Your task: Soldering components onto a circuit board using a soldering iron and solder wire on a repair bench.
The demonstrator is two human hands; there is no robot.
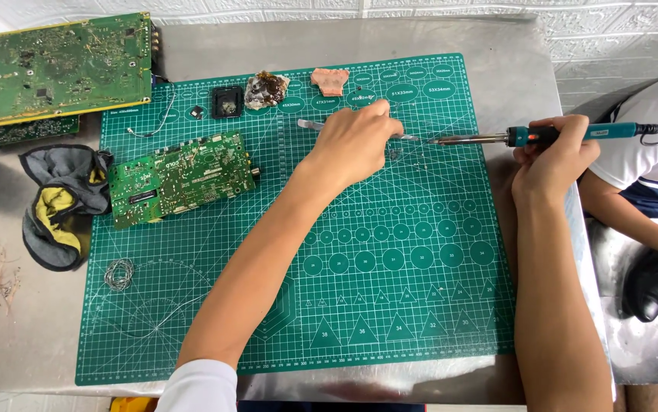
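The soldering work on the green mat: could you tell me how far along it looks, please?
Done: tools are laid out, with the solder coil at hand. In hand: the left hand holds tweezers, and the right hand aims the soldering iron at them. Left: the small circuit board lies apart, untouched.

Both forearms run bare from 6 o'clock toward 12. The left hand (356, 141) lies palm down, its fingers (381, 114) curled together and pinched at their tips. The right hand (554, 156) sits at 3 o'clock of it, well apart, fingers wrapped shut in a fist-like grip, knuckles up.
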